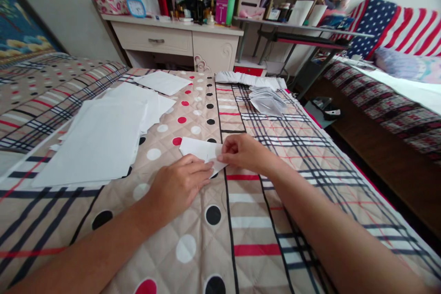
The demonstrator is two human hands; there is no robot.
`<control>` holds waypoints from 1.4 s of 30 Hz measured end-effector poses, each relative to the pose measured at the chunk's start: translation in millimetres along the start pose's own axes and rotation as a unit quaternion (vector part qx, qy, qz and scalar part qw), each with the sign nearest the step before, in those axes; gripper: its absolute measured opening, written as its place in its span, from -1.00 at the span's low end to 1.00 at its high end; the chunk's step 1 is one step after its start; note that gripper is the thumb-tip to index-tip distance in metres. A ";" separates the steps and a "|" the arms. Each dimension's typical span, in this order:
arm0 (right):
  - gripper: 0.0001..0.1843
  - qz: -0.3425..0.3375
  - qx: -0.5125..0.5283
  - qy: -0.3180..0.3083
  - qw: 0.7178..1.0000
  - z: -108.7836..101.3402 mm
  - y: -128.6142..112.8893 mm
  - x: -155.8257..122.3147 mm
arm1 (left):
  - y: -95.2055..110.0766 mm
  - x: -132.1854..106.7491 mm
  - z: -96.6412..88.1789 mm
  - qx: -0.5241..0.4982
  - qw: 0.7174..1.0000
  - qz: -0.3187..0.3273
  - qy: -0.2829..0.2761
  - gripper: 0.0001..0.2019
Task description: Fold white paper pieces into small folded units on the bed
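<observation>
A small folded white paper [199,149] lies on the quilted bedspread [248,220] in front of me. My left hand [179,184] rests on its near edge, fingers pressed together and flat on the paper. My right hand [243,152] pinches the paper's right corner between thumb and fingers. Both forearms reach in from the bottom of the view.
A stack of white sheets [99,140] lies to the left, with more sheets [161,82] behind it. A pile of folded papers [267,98] sits at the far right of the bed. Beyond are a dresser [179,43], a desk [292,32] and a second bed [389,96].
</observation>
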State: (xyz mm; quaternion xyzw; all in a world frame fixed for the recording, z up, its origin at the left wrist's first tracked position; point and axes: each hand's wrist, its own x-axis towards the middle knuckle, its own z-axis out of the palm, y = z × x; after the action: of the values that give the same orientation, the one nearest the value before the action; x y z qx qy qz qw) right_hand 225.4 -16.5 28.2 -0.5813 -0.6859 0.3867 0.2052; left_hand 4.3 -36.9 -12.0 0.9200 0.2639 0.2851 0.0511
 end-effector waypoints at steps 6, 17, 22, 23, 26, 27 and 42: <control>-0.88 -0.005 -0.148 0.044 0.988 18.6 -5.0 -1.4 | -15.7 -1.2 -2.4 -0.086 0.996 0.005 -0.002 -0.86; -0.87 -0.013 -0.163 0.094 0.982 27.9 -11.9 -9.7 | -34.6 2.2 -8.5 -0.163 0.987 0.005 -0.012 -0.87; -0.87 -0.011 -0.169 0.100 0.980 34.4 -10.9 -8.9 | -33.5 2.4 -6.3 -0.156 0.988 0.000 -0.002 -0.84; -0.87 -0.011 -0.172 0.102 0.980 35.4 -10.4 -8.5 | -33.6 2.4 -6.0 -0.152 0.988 0.001 -0.006 -0.82; -0.88 -0.016 -0.188 0.119 0.975 38.2 -9.7 -6.7 | -32.9 2.8 -5.4 -0.131 0.991 0.002 -0.025 -0.78; -0.89 -0.016 -0.196 0.127 0.972 38.9 -9.7 -5.8 | -32.2 3.4 -5.2 -0.125 0.992 -0.001 -0.031 -0.78; -0.67 -0.038 -0.232 0.236 0.943 37.7 4.0 7.5 | -39.7 19.0 2.4 -0.124 0.988 -0.095 -0.011 -0.93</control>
State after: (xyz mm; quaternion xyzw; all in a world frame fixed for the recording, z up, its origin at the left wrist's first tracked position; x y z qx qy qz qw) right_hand 198.6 -20.2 0.6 -0.6607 -0.7103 0.0602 0.2352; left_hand 0.8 7.0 -14.3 0.8806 0.3118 0.2994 0.1942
